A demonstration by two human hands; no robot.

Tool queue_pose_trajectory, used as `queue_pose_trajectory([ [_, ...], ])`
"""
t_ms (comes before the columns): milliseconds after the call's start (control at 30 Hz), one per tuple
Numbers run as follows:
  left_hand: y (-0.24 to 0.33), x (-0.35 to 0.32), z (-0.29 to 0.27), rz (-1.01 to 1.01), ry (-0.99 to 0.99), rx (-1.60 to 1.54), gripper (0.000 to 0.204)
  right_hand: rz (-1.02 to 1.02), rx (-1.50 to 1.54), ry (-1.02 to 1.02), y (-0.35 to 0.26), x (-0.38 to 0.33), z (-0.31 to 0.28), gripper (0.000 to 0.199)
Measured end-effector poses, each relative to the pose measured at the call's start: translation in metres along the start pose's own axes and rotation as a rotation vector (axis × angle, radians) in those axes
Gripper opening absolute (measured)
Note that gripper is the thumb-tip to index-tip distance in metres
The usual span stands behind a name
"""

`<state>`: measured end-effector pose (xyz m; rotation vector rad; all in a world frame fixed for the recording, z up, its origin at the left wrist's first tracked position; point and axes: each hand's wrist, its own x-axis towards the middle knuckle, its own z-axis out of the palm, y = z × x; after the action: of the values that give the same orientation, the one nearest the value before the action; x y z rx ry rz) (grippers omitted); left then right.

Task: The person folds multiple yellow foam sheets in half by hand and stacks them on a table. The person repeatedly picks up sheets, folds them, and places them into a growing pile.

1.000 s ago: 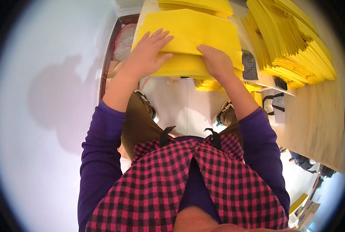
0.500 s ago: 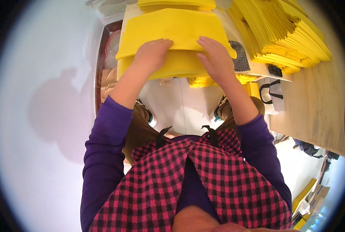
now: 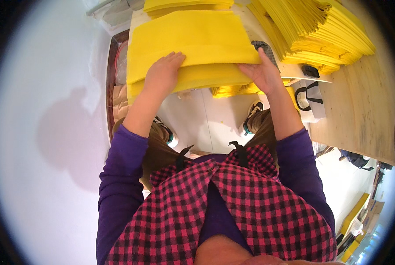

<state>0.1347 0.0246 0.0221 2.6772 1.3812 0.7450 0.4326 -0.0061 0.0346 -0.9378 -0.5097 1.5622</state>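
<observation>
A folded yellow fabric sheet (image 3: 193, 33) lies on more yellow fabric (image 3: 210, 75), which shows below its near edge. My left hand (image 3: 164, 74) rests flat on the near left part of the sheet, fingers stretched out. At the near right corner is my right hand (image 3: 266, 75), its fingers pointing away along the sheet's side edge and its thumb spread left across the near edge. The right hand's fingers are apart, cupping the corner rather than closed round it.
Beyond the sheet lies another yellow stack (image 3: 188, 5). Tall piles of folded yellow fabric (image 3: 321, 39) stand at the far right. Near them are a dark grey cloth (image 3: 268, 53), a small black object (image 3: 310, 70) and a white bag with black handles (image 3: 310, 104). A white wall (image 3: 47, 176) is at left.
The sheet's raised far part now lies flatter. My right hand has moved outward from the sheet's top to its right corner, and my left hand has shifted slightly left and nearer.
</observation>
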Motion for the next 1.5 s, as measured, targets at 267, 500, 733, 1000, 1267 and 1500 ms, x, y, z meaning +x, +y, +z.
queue_pose_trajectory([
  [267, -0.003, -0.008, 0.004, -0.004, -0.034, 0.029, 0.040, 0.110, -0.298, 0.011, -0.024, 0.057, -0.026, 0.027],
  [500, 0.010, -0.004, -0.010, 0.045, -0.098, 0.068, 0.044, 0.100, -0.436, -0.028, -0.040, 0.088, -0.020, 0.025],
  [733, 0.010, 0.026, -0.005, 0.237, -0.142, -0.131, 0.046, 0.132, -0.618, -0.012, -0.051, 0.111, -0.017, 0.026],
  [1000, 0.003, 0.029, 0.021, 0.220, -0.229, -0.140, 0.048, 0.113, -0.778, -0.051, -0.070, 0.148, 0.001, 0.026],
  [1267, -0.003, 0.040, 0.006, 0.213, -0.269, -0.209, 0.045, 0.045, -0.707, -0.108, -0.062, 0.188, -0.002, 0.026],
  [1500, -0.024, 0.088, 0.018, 0.370, -0.361, -0.178, 0.046, -0.174, -0.742, -0.080, -0.064, 0.182, 0.003, 0.025],
])
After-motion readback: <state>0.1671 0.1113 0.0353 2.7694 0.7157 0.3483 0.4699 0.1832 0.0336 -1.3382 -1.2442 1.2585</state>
